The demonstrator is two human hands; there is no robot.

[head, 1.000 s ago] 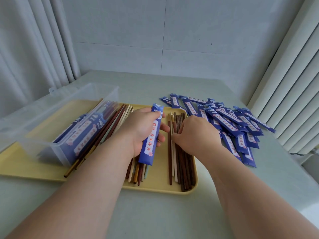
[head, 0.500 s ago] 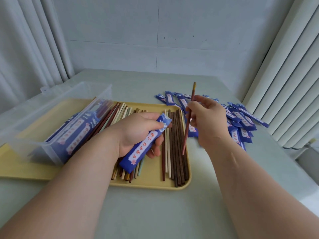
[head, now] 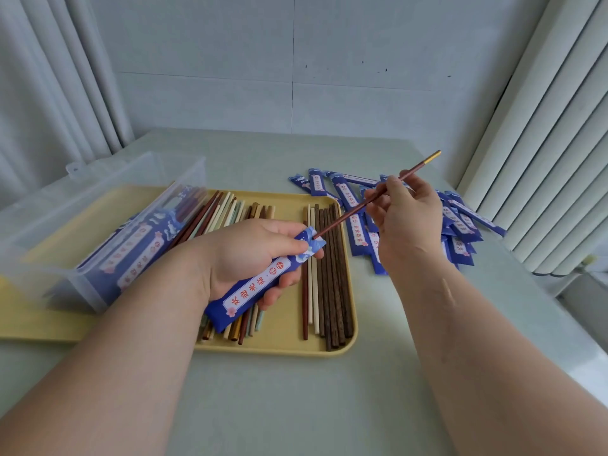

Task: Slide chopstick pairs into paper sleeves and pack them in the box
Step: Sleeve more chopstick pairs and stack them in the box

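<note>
my right hand (head: 406,218) pinched a slim reddish-brown wooden chopstick (head: 368,200), its tip at the mouth of the blue paper sleeve (head: 263,284) gripped in my left hand (head: 250,255), axes aligned.

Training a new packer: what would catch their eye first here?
Dead centre, the left hand grips a blue paper sleeve while the right hand holds a reddish chopstick with its tip at the sleeve's mouth. Then the heap of blue sleeves on the table, right of the yellow tray.

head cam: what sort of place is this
Probably a plain room set up as a hand-packing station: a pale table against a bare wall, curtains beside it, and a yellow tray of loose chopsticks.
</note>
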